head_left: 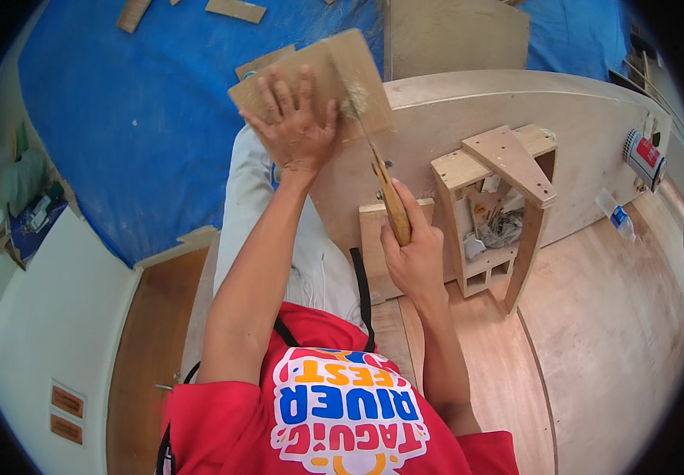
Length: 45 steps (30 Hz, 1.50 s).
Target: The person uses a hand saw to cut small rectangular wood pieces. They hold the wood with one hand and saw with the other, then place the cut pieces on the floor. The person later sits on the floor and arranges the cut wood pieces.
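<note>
In the head view, the left hand (298, 131) lies palm down with fingers spread on a flat wooden board (367, 75), pressing on it without grasping it. The right hand (417, 253) is clenched around the wooden handle of a handsaw (396, 207), with the blade running away from the person and slightly left across the board. The board is at the far middle of the scene, tilted, above a leg in light trousers (243, 190) (what bears its weight is hard to tell). Pale sawdust (355, 96) gathers along the blade, to the right of the left hand's fingertips.

A blue tarp (144, 119) spreads over the far left, with a small wood offcut (236, 9) lying at its far side. To the right of the saw, a wooden frame (451, 229) stands against a long panel (413, 158) with a curved far edge; a crumpled clear plastic bag (504, 229) sits inside the frame. Farther right are a red-and-white can (644, 158) and, a little nearer, a clear bottle (621, 220).
</note>
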### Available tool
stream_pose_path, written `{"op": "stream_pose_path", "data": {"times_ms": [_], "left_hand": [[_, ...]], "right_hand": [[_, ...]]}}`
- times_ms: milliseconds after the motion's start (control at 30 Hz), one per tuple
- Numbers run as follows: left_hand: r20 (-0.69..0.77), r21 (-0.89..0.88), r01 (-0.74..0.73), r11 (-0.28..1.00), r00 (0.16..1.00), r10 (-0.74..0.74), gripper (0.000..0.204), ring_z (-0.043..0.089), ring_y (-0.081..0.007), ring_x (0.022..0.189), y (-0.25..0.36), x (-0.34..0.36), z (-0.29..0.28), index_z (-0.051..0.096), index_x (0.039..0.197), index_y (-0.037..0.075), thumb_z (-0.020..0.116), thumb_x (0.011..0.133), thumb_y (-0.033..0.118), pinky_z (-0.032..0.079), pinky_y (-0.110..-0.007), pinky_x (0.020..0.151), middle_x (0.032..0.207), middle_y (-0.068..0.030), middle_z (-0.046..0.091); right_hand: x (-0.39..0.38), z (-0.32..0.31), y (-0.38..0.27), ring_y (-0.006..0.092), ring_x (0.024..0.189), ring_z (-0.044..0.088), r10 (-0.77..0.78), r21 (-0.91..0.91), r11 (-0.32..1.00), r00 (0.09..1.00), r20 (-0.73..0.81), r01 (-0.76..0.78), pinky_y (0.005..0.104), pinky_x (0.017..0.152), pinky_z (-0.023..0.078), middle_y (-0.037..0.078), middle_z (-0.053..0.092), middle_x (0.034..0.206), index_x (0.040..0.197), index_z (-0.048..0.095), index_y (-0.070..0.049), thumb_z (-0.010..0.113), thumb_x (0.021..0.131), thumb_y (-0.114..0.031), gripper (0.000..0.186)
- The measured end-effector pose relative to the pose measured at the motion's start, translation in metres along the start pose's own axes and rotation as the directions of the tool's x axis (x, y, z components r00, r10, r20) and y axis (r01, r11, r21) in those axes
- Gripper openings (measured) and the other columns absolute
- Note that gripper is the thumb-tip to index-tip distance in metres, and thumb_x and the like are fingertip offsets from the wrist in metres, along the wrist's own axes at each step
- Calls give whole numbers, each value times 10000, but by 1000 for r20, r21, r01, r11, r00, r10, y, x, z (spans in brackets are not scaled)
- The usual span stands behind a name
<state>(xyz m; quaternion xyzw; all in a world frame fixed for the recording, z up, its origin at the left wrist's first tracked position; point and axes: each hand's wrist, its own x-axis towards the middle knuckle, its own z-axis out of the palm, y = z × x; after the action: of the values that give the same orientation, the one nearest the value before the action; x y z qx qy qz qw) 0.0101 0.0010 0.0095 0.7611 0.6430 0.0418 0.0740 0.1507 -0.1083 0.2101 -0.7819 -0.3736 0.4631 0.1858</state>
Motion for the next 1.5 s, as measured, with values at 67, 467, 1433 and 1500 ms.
{"op": "stream_pose_path", "data": {"times_ms": [67, 467, 1433, 1500], "left_hand": [[49, 85, 101, 991, 993, -105, 743, 189, -375, 1570, -4, 7, 5, 427, 1577, 333, 578, 910, 624, 113, -790, 1149, 1683, -147, 272], [-25, -35, 37, 999, 999, -38, 784, 121, -453, 1568, -55, -5, -8, 322, 1631, 274, 552, 941, 567, 66, -795, 1140, 1681, -245, 201], [-9, -67, 167, 984, 986, -168, 670, 130, -425, 1577, -22, -4, 3, 366, 1616, 250, 439, 980, 446, 56, -761, 1178, 1707, -187, 190], [10, -100, 188, 977, 982, -188, 672, 134, -425, 1576, -20, -5, 2, 371, 1614, 249, 448, 975, 440, 55, -760, 1179, 1707, -183, 194]], "right_hand": [[8, 1, 1, 399, 718, 711, -3, -6, 1000, 1000, 19, 3, 454, 632, 522, 263, 677, 817, 1465, 547, -152, 657, 940, -106, 539], [-2, 43, 3, 435, 674, 674, -44, 90, 995, 995, 85, 36, 452, 612, 514, 265, 625, 750, 1509, 504, -171, 678, 887, -44, 659], [2, 27, -32, 498, 924, 686, 52, 18, 998, 993, 108, -54, 485, 710, 564, 328, 681, 1072, 1485, 495, -130, 637, 963, -77, 543], [2, 26, -26, 499, 921, 686, 21, -2, 1000, 995, 97, -21, 484, 710, 560, 328, 681, 1053, 1488, 496, -132, 642, 957, -72, 554]]}}
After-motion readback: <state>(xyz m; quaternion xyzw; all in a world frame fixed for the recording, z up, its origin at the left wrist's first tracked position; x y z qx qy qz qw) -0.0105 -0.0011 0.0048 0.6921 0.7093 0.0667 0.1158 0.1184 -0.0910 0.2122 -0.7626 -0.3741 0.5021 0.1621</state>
